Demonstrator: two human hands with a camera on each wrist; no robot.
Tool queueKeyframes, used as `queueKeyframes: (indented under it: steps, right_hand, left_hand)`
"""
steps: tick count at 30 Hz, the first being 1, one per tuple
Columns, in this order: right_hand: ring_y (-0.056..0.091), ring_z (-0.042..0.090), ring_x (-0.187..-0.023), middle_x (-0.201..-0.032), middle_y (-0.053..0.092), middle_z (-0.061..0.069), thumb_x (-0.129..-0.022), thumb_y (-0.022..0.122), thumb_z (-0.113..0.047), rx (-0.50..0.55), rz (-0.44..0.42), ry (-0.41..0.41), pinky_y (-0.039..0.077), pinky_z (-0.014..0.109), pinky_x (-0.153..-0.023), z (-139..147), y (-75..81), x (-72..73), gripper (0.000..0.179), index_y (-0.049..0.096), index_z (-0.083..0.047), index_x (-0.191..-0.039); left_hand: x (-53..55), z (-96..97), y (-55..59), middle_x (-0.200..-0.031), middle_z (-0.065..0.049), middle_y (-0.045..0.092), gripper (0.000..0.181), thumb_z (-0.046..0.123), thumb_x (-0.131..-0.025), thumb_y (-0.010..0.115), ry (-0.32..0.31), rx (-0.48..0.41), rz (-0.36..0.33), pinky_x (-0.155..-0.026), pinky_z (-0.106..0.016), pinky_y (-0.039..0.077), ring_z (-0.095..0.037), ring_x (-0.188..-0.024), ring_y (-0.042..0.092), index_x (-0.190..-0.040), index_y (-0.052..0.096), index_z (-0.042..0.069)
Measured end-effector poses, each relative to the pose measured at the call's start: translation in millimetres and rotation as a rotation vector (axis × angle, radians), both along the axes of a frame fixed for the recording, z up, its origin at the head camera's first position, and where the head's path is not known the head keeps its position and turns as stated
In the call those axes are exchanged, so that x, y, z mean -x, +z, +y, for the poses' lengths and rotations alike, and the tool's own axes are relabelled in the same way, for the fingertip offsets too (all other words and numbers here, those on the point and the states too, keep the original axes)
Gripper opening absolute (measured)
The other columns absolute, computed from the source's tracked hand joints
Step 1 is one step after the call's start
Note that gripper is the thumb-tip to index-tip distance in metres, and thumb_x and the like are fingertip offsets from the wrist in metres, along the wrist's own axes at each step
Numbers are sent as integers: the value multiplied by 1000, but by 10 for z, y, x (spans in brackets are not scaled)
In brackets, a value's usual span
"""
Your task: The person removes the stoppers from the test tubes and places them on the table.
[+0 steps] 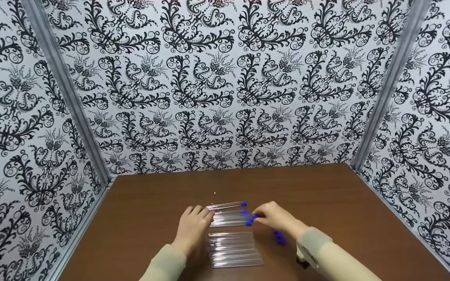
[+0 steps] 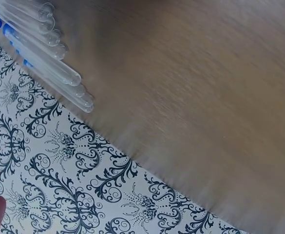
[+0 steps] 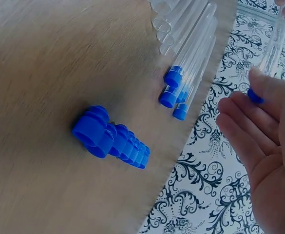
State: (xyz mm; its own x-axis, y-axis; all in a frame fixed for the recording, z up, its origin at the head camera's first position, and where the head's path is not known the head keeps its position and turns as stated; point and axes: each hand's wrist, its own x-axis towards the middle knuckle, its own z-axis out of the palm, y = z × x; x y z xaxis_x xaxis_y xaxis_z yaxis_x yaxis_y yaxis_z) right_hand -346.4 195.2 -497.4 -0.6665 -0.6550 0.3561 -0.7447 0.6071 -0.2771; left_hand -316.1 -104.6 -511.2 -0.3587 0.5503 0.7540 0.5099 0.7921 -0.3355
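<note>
My right hand point(image 1: 275, 216) pinches a blue cap point(image 3: 255, 95) between thumb and fingers, at one end of a clear test tube point(image 3: 275, 41). At the tube's other end, the fingertips of my left hand point(image 1: 194, 226) grip it; only a few fingers show at the edge of the left wrist view. Below the hands lie several capped test tubes point(image 3: 198, 63) side by side, with blue caps toward the right. Nearer the front is a row of clear test tubes point(image 1: 234, 249) without caps. How far the held cap sits on its tube is hidden by my fingers.
A cluster of loose blue caps point(image 3: 118, 139) stands on the brown wooden table point(image 1: 150, 199), under my right forearm in the head view. Patterned black-and-white walls point(image 1: 217, 86) rise behind and at both sides, with grey posts point(image 1: 68, 89) at the corners.
</note>
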Motion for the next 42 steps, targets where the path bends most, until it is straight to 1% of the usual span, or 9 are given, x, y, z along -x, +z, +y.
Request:
queueKeyframes:
  steps: [3, 10, 13, 17, 20, 24, 29, 35, 42]
  right_hand:
    - [66, 18, -75, -83, 72, 5, -81, 74, -3, 15, 54, -8, 54, 31, -68, 3, -30, -3, 8, 73, 0, -88]
    - [64, 17, -68, -77, 68, 3, -78, 77, -4, 62, 248, -31, 53, 31, -64, -12, -135, -43, 10, 69, -3, -84]
    - [65, 18, -68, -78, 68, 5, -76, 79, -3, 85, 319, -40, 53, 28, -62, -21, -194, -58, 14, 68, -2, -85]
    - [67, 18, -70, -80, 69, 6, -73, 80, -2, 125, 400, -50, 54, 26, -63, -29, -271, -74, 17, 69, -1, -86]
    - [67, 19, -71, -80, 69, 6, -72, 81, -3, 157, 451, -56, 55, 30, -65, -27, -316, -83, 19, 69, -1, -87]
    - [67, 18, -71, -81, 70, 5, -71, 82, -4, 176, 494, -73, 55, 33, -66, -20, -367, -85, 22, 70, -1, -88]
    - [66, 18, -70, -80, 69, 5, -71, 82, -4, 188, 494, -60, 54, 30, -64, -11, -390, -80, 20, 70, -1, -88]
    - [66, 16, -70, -82, 69, 6, -71, 81, 2, 206, 417, 28, 53, 23, -64, 26, -337, -64, 23, 70, -1, -90]
    - [67, 17, -74, -85, 70, 6, -71, 81, 2, 156, 418, 125, 53, 22, -66, 75, -270, -39, 23, 70, -1, -92]
  left_hand:
    - [13, 9, -8, -81, 7, 64, 14, 22, -73, 75, 2, 13, 7, -70, -34, 47, -16, -77, 57, -85, 69, 18]
    - [27, 15, -31, -80, 5, 65, 12, 18, -73, 75, -5, 2, -17, -73, -33, 48, -16, -79, 59, -84, 70, 15]
    - [26, 18, -41, -80, 4, 65, 14, 17, -73, 76, 1, -17, -49, -72, -33, 48, -15, -79, 60, -84, 70, 15]
    - [8, 28, -51, -81, 3, 67, 17, 14, -72, 80, -9, -53, -119, -72, -33, 49, -16, -78, 62, -86, 71, 12]
    - [-15, 32, -56, -82, 3, 68, 17, 12, -72, 80, -17, -79, -164, -70, -31, 50, -16, -77, 62, -87, 71, 11]
    - [-42, 28, -62, -81, 3, 67, 14, 11, -75, 78, -22, -100, -195, -67, -29, 50, -15, -75, 61, -87, 71, 11]
    - [-49, 8, -74, -79, 3, 65, 13, 8, -74, 77, -52, -123, -216, -65, -29, 50, -15, -74, 59, -84, 70, 10]
    - [-30, -6, -84, -79, 2, 65, 18, 5, -69, 80, -84, -146, -223, -64, -31, 50, -16, -74, 60, -85, 72, 9]
    - [-16, -20, -89, -80, 3, 67, 16, 7, -72, 80, -96, -150, -228, -66, -31, 51, -16, -75, 61, -87, 73, 9]
